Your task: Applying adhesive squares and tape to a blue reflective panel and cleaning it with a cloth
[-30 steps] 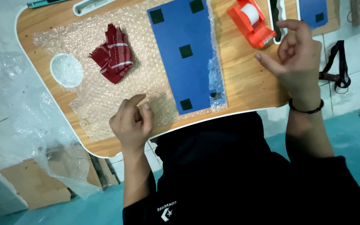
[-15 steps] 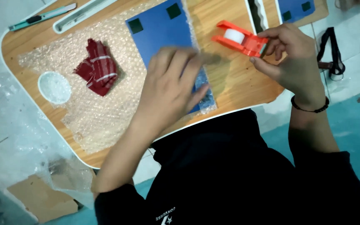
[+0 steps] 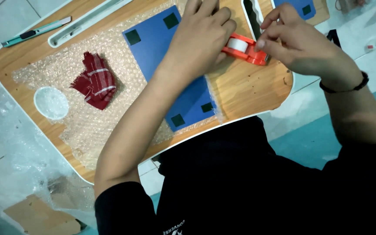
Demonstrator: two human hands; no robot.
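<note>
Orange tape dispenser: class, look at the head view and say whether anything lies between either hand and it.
Nothing visible does. The left hand rests against the orange tape dispenser from its left side, and the right hand pinches at its right end. The blue board lies beneath the left forearm, beside the dispenser, not between.

Left hand (image 3: 199, 39) covers the middle of the flat blue panel with dark square pads (image 3: 153, 43) and the near end of the orange tape dispenser (image 3: 245, 48); its fingertips are cut by the top edge. Second blue panel (image 3: 302, 7) cropped at top. Bubble wrap sheet (image 3: 88, 126) partly hidden under panel and forearm.
</note>
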